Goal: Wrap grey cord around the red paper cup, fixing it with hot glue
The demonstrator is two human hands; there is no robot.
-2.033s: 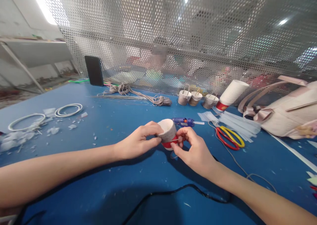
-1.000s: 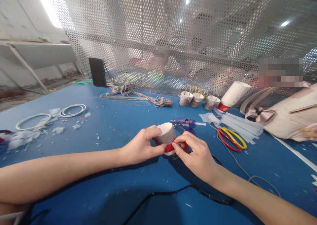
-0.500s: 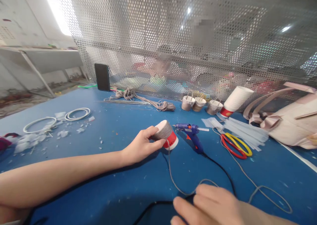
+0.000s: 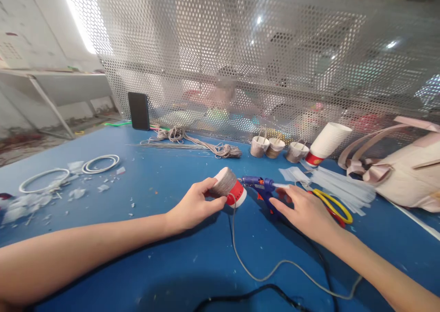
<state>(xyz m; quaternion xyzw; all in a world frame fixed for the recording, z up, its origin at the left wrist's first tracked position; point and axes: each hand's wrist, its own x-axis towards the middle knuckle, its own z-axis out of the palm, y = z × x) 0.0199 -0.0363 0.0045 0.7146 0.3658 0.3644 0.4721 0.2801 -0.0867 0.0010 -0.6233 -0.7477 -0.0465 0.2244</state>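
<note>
A paper cup [image 4: 226, 183], partly wound with grey-brown cord, lies tilted in my left hand [image 4: 196, 205], its red band and white rim to the right. From the cup a loose cord [image 4: 252, 273] runs down and rightward over the table. Just right of the cup lies a blue glue gun [image 4: 263, 188] with a clear stick in its back. My right hand [image 4: 302, 206] is at the gun's handle, thumb and fingers apart around it; a firm grip does not show. Behind that hand are red and yellow scissors [image 4: 332, 202], partly covered.
Several wrapped small cups [image 4: 260, 146] and a stack of paper cups [image 4: 328, 142] stand at the back. Clear glue sticks [image 4: 342, 188] and a pale bag [image 4: 409, 170] are right. Cord bundles [image 4: 223, 149], a phone [image 4: 139, 111] and white rings [image 4: 100, 164] are left. A metal mesh [image 4: 192, 51] closes the back.
My right hand has moved up and away from the near edge to the glue gun's handle, and the loose cord has shifted. My left hand still holds the cup.
</note>
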